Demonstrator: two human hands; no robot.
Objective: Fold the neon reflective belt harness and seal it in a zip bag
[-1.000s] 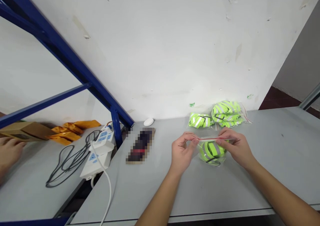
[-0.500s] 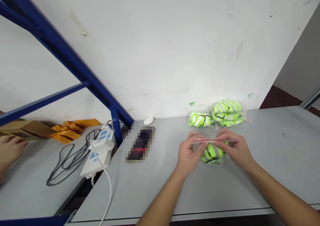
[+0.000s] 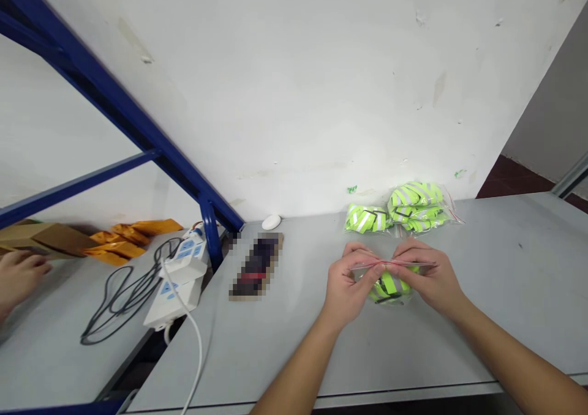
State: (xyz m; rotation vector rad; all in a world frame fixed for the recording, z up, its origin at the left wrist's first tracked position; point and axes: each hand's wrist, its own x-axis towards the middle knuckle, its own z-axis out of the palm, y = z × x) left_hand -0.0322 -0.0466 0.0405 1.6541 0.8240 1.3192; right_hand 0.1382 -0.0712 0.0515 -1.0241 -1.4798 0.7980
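A clear zip bag (image 3: 390, 287) with neon yellow-green and grey reflective straps inside is held just above the grey table (image 3: 285, 341). My left hand (image 3: 350, 286) pinches the left part of its red-lined top edge between thumb and fingers. On the other side my right hand (image 3: 427, 277) pinches the same edge, its thumb close to the left thumb. Behind my hands, against the wall, lie more bags of the same straps: one bag (image 3: 366, 218) on the left and a stacked pile (image 3: 418, 205) on the right.
A pixelated dark item (image 3: 257, 265) and a white oval object (image 3: 271, 221) lie to the left. Beyond them are a white power strip (image 3: 177, 292), a black cable (image 3: 114, 305), a blue metal frame (image 3: 184, 170) and orange packets (image 3: 133, 237). Another person's hand (image 3: 21, 280) is at far left.
My thumbs have come closer together at the middle of the bag's top edge, which now bends slightly there. The other person's hand has shifted slightly.
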